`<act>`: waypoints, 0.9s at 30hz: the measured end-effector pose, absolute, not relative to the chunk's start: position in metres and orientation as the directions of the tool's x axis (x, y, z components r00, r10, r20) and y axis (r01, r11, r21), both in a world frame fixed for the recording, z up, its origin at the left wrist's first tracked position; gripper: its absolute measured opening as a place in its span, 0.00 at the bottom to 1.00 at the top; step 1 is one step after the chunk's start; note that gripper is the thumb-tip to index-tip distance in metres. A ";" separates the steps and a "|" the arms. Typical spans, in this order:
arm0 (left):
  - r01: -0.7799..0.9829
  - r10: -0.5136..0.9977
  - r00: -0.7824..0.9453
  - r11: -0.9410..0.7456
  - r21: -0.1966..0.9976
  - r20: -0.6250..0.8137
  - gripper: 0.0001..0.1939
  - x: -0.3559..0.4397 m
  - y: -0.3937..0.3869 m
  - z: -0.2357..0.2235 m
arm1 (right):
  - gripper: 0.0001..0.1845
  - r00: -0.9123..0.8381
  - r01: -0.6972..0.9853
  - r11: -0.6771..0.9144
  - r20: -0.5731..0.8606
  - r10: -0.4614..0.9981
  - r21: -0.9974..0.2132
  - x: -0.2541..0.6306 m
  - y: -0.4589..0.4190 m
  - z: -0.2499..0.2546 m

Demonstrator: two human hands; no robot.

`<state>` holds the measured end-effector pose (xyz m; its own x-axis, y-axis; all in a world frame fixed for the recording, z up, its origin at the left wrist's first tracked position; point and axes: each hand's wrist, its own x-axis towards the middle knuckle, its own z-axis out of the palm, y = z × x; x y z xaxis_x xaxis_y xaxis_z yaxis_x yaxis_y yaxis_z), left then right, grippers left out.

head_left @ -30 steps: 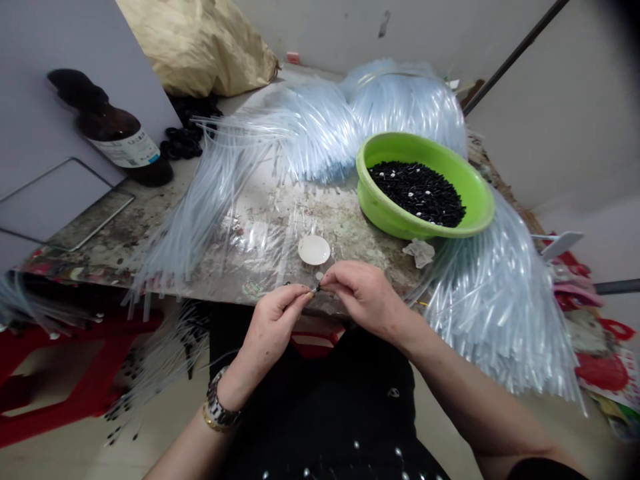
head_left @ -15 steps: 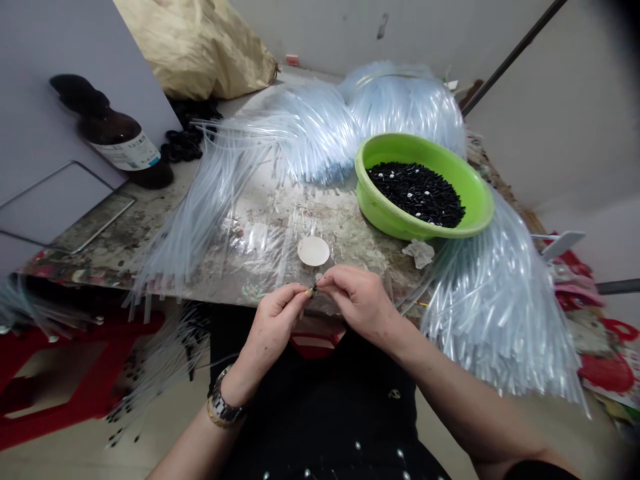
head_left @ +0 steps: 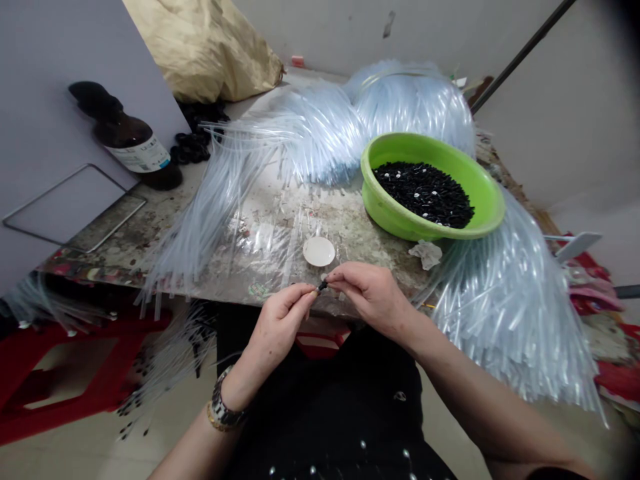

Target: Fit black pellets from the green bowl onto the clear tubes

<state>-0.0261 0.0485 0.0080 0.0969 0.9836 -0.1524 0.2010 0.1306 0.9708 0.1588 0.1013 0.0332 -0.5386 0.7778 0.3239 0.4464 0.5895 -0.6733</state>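
Just over the table's front edge, my left hand (head_left: 284, 319) and my right hand (head_left: 373, 297) meet with closed fingertips. Between them shows a small black plastic piece (head_left: 323, 285), pinched by my right thumb and fingers. The left thumb and forefinger press together at its other end. A thin clear tube (head_left: 229, 361) runs out behind the left hand near the wristwatch; its end in the fingers is hidden. Just beyond the hands lies a small white dish (head_left: 319, 251).
A green basin (head_left: 435, 233) of small black pieces stands at the right on the table (head_left: 260, 267). Bundles of clear tubes (head_left: 505, 320) lie at the right, back and left. A brown bottle (head_left: 135, 150), a wire frame (head_left: 47, 237) and a crumpled white scrap (head_left: 426, 253) are around.
The view has shifted a little, so everything sits slightly further right. My hands have drawn slightly apart, and more of the black piece shows between the fingertips.
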 end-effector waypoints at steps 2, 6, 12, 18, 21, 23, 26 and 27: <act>0.199 0.984 0.093 0.133 0.971 -0.154 0.11 -0.026 0.049 0.009 | 0.07 -0.549 0.447 0.590 0.314 0.775 -0.673 0.159 0.101 0.034; 0.204 0.982 0.109 0.132 0.970 -0.157 0.11 -0.027 0.049 0.011 | 0.06 -0.548 0.459 0.539 0.252 0.798 -0.707 0.160 0.101 0.035; 0.197 0.974 0.138 0.151 0.969 -0.180 0.12 -0.024 0.049 0.011 | 0.07 -0.542 0.458 0.460 0.171 0.823 -0.761 0.162 0.099 0.034; 0.201 0.973 0.169 0.120 0.972 -0.155 0.14 -0.023 0.050 0.012 | 0.06 -0.538 0.453 0.481 0.200 0.819 -0.750 0.165 0.095 0.024; 0.205 0.976 0.173 0.099 0.974 -0.136 0.14 -0.023 0.051 0.011 | 0.07 -0.524 0.456 0.497 0.229 0.821 -0.738 0.164 0.092 0.022; 0.202 0.975 0.177 0.097 0.975 -0.133 0.14 -0.022 0.051 0.008 | 0.07 -0.512 0.461 0.511 0.253 0.821 -0.726 0.163 0.091 0.022; 0.171 0.974 0.173 0.119 0.978 -0.149 0.13 -0.022 0.051 0.004 | 0.08 -0.498 0.458 0.524 0.280 0.820 -0.718 0.161 0.088 0.022; 0.160 0.973 0.170 0.128 0.979 -0.156 0.13 -0.022 0.050 0.003 | 0.08 -0.495 0.457 0.524 0.284 0.821 -0.719 0.160 0.088 0.021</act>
<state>-0.0220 0.0502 0.0032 0.1698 0.9731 -0.1555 0.1603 0.1285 0.9787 0.1605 0.0875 0.0212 -0.4947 0.8214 0.2839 0.4566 0.5236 -0.7193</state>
